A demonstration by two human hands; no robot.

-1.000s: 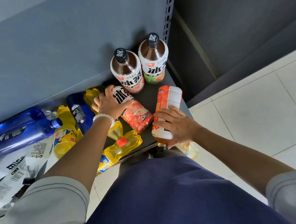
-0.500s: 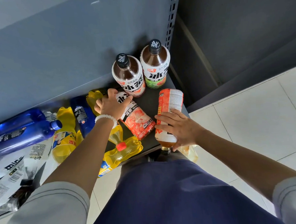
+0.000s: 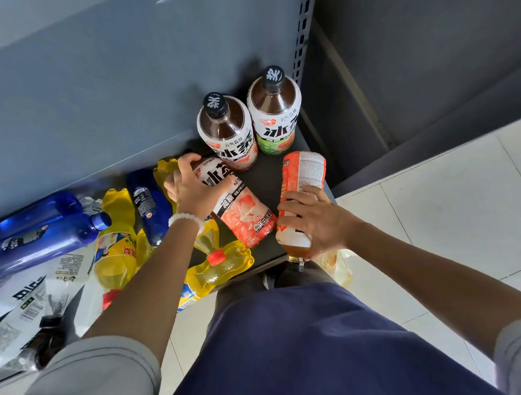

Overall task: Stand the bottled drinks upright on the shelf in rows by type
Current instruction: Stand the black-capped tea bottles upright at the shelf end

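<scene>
Left hand shifted up the lying peach tea bottle; right-held tea bottle barely moved.

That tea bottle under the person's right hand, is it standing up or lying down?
Lying down. The tea bottle lies on its side on the shelf, neck toward the front edge, with the right hand gripping it.

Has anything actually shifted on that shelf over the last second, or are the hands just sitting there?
Hardly anything. The left hand has kept its grip on the lying peach tea bottle, and the right hand on the other lying tea bottle, whose neck pokes past the shelf edge. Neither bottle has visibly lifted. The two upright tea bottles and the yellow and blue bottles stayed put.
</scene>
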